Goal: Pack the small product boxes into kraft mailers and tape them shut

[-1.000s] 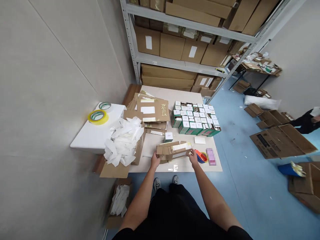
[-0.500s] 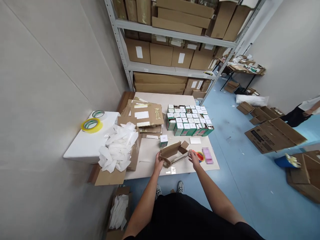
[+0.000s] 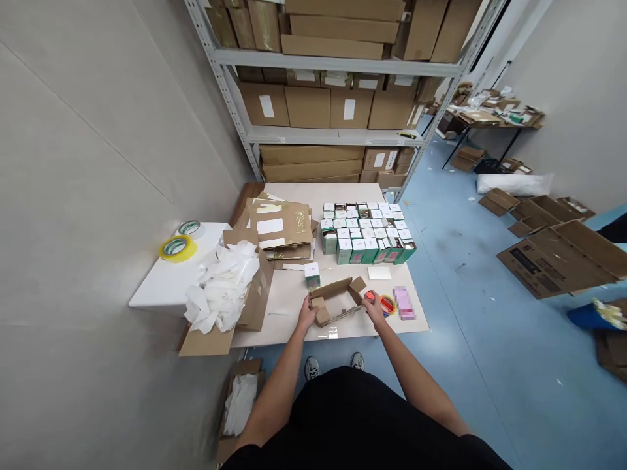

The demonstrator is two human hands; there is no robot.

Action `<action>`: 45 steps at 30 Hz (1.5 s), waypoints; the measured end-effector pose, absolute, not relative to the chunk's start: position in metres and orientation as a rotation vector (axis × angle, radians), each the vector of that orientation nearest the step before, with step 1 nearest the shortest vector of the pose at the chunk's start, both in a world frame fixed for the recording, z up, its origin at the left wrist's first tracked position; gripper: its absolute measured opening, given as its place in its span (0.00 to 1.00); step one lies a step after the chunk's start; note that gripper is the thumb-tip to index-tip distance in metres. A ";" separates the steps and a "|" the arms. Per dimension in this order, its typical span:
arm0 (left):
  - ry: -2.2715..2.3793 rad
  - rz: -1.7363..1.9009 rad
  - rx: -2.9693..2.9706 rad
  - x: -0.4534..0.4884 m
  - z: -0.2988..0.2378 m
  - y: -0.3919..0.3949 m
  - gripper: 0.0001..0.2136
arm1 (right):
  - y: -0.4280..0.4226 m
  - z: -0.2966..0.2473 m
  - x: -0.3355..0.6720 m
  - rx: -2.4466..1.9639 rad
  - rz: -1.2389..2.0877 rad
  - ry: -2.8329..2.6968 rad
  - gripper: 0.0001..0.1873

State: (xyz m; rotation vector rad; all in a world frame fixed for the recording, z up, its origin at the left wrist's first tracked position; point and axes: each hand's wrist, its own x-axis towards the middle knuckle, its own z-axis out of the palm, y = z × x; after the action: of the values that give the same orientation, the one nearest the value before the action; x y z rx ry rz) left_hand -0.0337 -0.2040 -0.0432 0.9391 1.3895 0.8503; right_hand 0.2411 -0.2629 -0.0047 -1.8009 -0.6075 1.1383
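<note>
An open cardboard box (image 3: 321,312) with its flaps folded about rests near the table's front edge, between my two hands. My left hand (image 3: 306,316) grips its left end. At the right end, my right hand (image 3: 375,309) has its fingers closed on the box's edge. Just behind the left hand stands a small green and white carton (image 3: 312,275). Beside the right hand lie a red tape roll or tool (image 3: 386,305), partly covered, and a blurred pink item (image 3: 403,303). A white card (image 3: 379,273) lies behind them.
Several green and white cartons (image 3: 365,234) stand in rows at the back right of the table (image 3: 289,328). Flattened cardboard (image 3: 287,225) is stacked to the left. White paper (image 3: 223,281) fills a box; tape rolls (image 3: 177,248) sit on a white surface. Loaded shelving (image 3: 337,135) stands behind.
The box's left flap has folded inward and shows more of its face. Both hands stay at its ends, the right a little lower and nearer the box. The camera has turned slightly.
</note>
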 end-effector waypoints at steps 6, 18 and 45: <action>1.454 0.841 0.967 -0.032 -0.053 -0.199 0.29 | -0.245 -0.010 0.256 -1.780 1.174 -0.940 0.45; 1.371 0.928 0.890 -0.008 -0.063 -0.169 0.33 | -0.250 -0.034 0.275 -1.709 1.231 -1.311 0.36; 1.186 0.957 0.804 -0.004 -0.068 -0.171 0.16 | -0.259 -0.062 0.254 -1.782 0.914 -1.112 0.34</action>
State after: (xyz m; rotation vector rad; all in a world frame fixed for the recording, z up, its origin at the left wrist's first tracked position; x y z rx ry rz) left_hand -0.0035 -0.1711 -0.0681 0.8044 1.1856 0.9572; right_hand 0.2539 -0.2587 -0.0625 -1.7818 -1.1123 0.9137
